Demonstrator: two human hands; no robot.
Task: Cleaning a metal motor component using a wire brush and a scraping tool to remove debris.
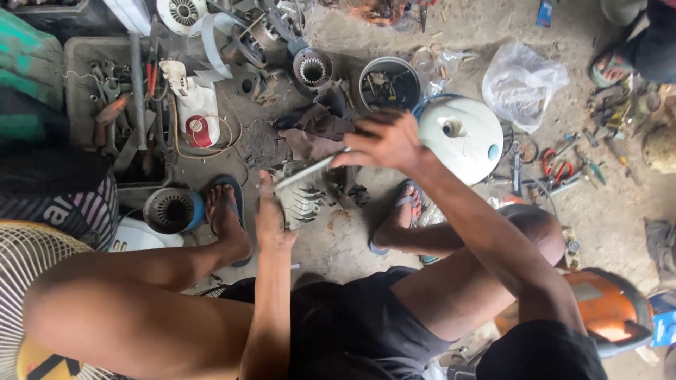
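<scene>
Metal finned casing [304, 197]: left hand [271, 218] steadies it, right hand [384, 141] grip clamped on one rod [310, 171].

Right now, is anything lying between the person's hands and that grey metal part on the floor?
Nothing visible. The left hand rests against the finned metal part, and the right hand presses a thin tool onto it.

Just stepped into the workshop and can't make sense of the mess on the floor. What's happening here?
A person squats on the concrete floor, working on a finned metal motor part between their feet. The left hand steadies it, while the right hand holds a thin metal tool against its top. Around them lie a white fan housing, a tool tray, red pliers and other motor parts.
</scene>
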